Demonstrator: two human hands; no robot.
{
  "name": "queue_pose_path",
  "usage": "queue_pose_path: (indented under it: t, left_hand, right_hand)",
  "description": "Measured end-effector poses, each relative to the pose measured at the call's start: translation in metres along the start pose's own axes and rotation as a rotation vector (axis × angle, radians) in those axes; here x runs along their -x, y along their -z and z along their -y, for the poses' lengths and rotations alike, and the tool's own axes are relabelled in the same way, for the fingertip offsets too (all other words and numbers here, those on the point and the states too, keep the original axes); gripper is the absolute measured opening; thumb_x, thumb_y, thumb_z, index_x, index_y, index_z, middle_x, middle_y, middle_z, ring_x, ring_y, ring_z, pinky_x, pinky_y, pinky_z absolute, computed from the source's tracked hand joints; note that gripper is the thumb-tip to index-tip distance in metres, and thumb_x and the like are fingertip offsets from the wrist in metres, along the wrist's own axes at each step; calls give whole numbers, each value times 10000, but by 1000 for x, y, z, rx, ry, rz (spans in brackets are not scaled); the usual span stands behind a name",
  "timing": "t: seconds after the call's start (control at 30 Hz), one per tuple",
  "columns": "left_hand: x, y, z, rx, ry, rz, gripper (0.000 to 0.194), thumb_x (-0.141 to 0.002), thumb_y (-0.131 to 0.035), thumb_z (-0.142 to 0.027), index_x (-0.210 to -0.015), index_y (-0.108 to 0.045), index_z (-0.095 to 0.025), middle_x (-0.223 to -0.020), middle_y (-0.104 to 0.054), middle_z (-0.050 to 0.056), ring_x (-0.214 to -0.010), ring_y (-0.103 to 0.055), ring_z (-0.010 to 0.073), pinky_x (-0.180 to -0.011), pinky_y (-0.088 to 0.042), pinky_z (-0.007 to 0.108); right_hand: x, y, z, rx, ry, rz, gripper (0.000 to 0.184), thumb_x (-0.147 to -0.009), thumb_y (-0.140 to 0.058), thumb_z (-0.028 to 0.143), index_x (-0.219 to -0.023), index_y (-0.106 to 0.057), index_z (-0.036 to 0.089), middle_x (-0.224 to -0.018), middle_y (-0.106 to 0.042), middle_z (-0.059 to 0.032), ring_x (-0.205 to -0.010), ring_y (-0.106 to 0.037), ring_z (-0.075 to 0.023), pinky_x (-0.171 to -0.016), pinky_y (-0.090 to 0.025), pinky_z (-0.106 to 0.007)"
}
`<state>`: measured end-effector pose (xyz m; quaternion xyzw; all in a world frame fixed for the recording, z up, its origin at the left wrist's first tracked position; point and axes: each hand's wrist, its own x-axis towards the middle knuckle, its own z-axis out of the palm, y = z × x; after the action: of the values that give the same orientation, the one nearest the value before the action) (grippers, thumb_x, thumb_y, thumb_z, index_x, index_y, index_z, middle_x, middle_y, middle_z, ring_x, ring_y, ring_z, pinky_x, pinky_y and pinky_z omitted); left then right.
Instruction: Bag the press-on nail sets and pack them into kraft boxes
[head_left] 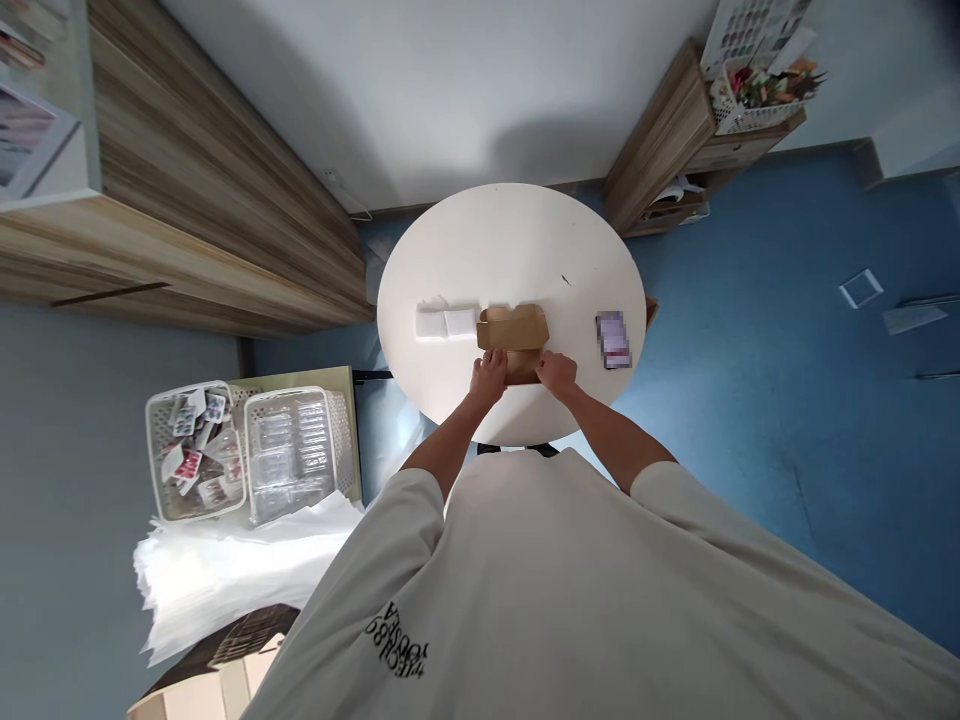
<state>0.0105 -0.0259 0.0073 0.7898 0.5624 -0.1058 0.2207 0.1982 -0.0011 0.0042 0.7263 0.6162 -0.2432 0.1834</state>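
A brown cardboard box (517,330) lies on the round white table (510,230), its lid flap raised on the far side. My left hand (489,374) grips its near left corner, fingers bent over the edge. At the near right corner, my right hand (557,372) is closed on the box too. Two small white packets (445,323) lie flat side by side just left of the box. What is inside the box is hidden from this angle.
A phone (614,340) lies at the table's right. Left of the table stand a basket of clear plastic boxes (291,450) and a basket of small packets (196,450), with white sheets (240,560) nearer me. A wooden cabinet (675,150) stands back right.
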Motion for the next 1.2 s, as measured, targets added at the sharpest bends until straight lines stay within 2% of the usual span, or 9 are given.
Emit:
queue_pose_path:
  t: [0.13, 0.3, 0.37, 0.47, 0.57, 0.67, 0.97, 1.07, 1.2]
  left_hand:
    - [-2, -2, 1, 17, 1, 4, 918, -857, -823, -232, -1655, -372, -179, -1632, -460, 218, -1514, -407, 374, -1181, -399, 489]
    - [-3, -5, 3, 35, -6, -15, 905, -866, -814, -238, -1658, -378, -201, -1616, -479, 211, -1505, -422, 380, -1181, -400, 508]
    - [-2, -6, 3, 35, -15, -25, 904, -870, -814, -251, -1660, -375, -206, -1610, -486, 210, -1497, -431, 380, -1172, -409, 509]
    - [-1, -7, 4, 43, -18, -49, 892, -873, -820, -262, -1651, -388, -212, -1610, -485, 206, -1499, -427, 376, -1168, -411, 497]
    - [0, -8, 5, 48, -19, -53, 868, -868, -825, -250, -1632, -416, -200, -1600, -495, 208, -1493, -437, 371, -1165, -411, 483]
    - [1, -10, 5, 41, -28, -53, 853, -865, -813, -233, -1624, -425, -189, -1590, -507, 213, -1480, -455, 369, -1159, -416, 483]
    - [10, -17, 14, 68, -85, -98, 846, -867, -748, -223, -1640, -403, -196, -1650, -472, 195, -1543, -404, 364, -1255, -332, 533]
    - [11, -13, 25, 139, -111, -101, 748, -911, -689, -224, -1616, -441, -208, -1651, -478, 173, -1538, -418, 343, -1286, -301, 520]
    - [11, -1, 57, 300, 65, -190, 530, -1031, -490, -242, -1560, -513, -220, -1604, -534, 144, -1479, -481, 318, -1230, -386, 488]
  right_hand:
    - [2, -3, 0, -33, 20, -10, 286, -1065, -484, 234, -1216, -722, 187, -1194, -770, -160, -1119, -725, -297, -915, -498, -354]
    - [12, -5, -13, -78, 92, -84, 355, -1094, -445, 373, -1275, -675, 172, -1236, -726, -193, -1156, -663, -337, -969, -480, -412]
    - [18, -5, -17, -69, 182, -149, 389, -1088, -435, 378, -1327, -644, 153, -1319, -685, -216, -1220, -611, -354, -1031, -452, -438]
    - [22, -3, -19, -9, 430, -186, 467, -1042, -519, 374, -1446, -587, 150, -1538, -561, -216, -1399, -483, -380, -1177, -341, -481]
    - [19, -5, -17, 80, 569, -163, 765, -951, -665, 414, -1621, -421, 139, -1724, -354, -203, -1557, -306, -401, -1273, -195, -522]
    - [15, -9, -16, 153, 545, -112, 933, -904, -712, 393, -1686, -297, 97, -1749, -297, -227, -1602, -239, -397, -1288, -149, -548]
    - [14, -16, -15, 205, 509, -109, 944, -894, -712, 345, -1700, -272, 127, -1733, -330, -237, -1593, -280, -386, -1282, -188, -534]
    - [13, -14, -13, 226, 499, -91, 957, -890, -717, 348, -1702, -265, 120, -1738, -320, -239, -1597, -275, -382, -1280, -198, -544]
    - [11, -13, -12, 239, 491, -56, 953, -910, -707, 389, -1710, -253, 141, -1748, -299, -235, -1609, -256, -389, -1281, -202, -558]
